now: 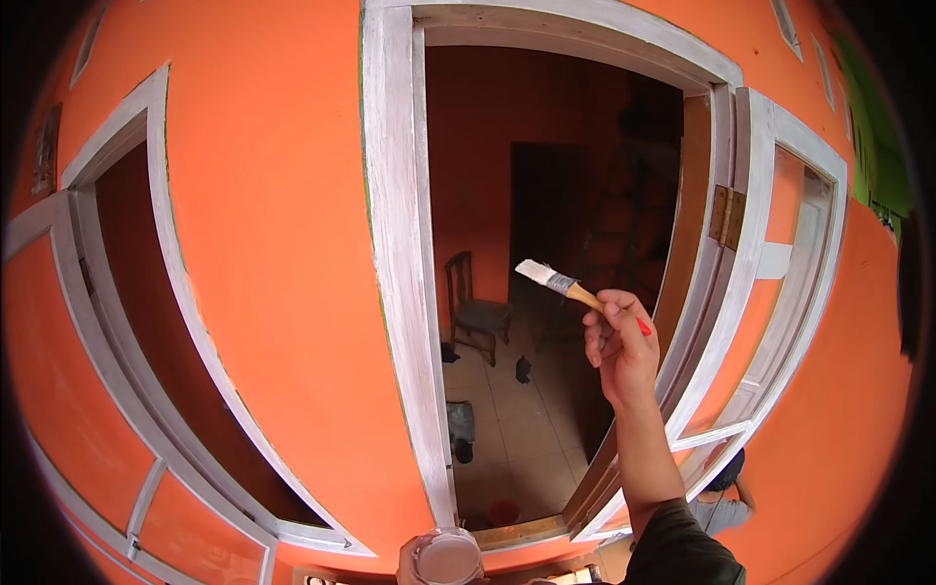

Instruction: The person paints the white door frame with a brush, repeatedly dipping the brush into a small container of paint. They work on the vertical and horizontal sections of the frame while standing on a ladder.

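Observation:
My right hand (624, 343) is raised in front of the open window, fingers closed round the handle of a paintbrush (582, 292). The brush has a wooden handle with a red end, a grey band, and bristles coated in white paint that point up and left. At the bottom edge, my left hand (408, 560) grips a round container of pale paint (447, 558), only partly in view. Streaky white paint covers the window frame (398, 224); the brush tip is apart from it. Bare brown wood shows on the lower sill (522, 532).
An opened glazed sash (765, 255) hangs on a brass hinge (726, 216) at the right. Another open window (161, 195) stands left in the orange wall (273, 244). Inside are a chair (478, 307) and a ladder. Below right, a person (721, 497) is partly hidden behind the sash.

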The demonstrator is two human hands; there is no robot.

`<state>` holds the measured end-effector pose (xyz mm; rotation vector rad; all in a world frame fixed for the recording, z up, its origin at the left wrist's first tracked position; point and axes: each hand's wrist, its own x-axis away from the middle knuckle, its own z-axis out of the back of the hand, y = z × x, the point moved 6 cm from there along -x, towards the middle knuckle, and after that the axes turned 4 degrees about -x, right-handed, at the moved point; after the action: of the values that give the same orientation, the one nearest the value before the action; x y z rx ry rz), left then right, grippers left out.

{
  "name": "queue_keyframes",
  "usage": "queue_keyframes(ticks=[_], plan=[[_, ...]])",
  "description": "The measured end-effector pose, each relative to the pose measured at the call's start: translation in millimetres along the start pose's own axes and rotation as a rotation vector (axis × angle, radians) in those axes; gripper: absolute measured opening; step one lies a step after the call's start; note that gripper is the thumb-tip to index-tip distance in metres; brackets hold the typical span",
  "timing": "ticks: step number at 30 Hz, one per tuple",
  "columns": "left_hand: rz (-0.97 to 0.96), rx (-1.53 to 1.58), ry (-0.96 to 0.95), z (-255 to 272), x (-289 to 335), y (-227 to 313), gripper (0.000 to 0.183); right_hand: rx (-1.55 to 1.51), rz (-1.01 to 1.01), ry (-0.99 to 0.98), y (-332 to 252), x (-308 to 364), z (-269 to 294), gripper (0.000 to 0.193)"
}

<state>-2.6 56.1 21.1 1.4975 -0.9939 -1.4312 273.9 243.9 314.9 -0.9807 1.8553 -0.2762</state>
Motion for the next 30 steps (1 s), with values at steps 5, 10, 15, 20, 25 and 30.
queue_keyframes(ticks=[5,10,15,20,25,30], plan=[[0.695,0.962,0.250,-15,-4,16,0.102,-0.070,-0.006,-0.098,-31,-54,-33,0.023],[0.102,-0.024,0.199,24,9,-15,0.099,-0.062,0.154,-0.162,-57,-85,-73,0.025],[0.227,0.161,0.297,35,15,-40,0.097,-0.011,0.260,-0.233,-59,-77,-105,0.024],[0.148,-0.056,0.304,31,18,-46,0.097,-0.016,0.295,-0.227,-53,-56,-103,0.022],[0.059,-0.092,0.209,29,4,-19,0.094,0.001,0.305,-0.209,-45,-24,-86,0.020],[0.262,0.189,0.273,38,3,-45,0.082,0.067,0.317,-0.258,-44,9,-84,0.019]])
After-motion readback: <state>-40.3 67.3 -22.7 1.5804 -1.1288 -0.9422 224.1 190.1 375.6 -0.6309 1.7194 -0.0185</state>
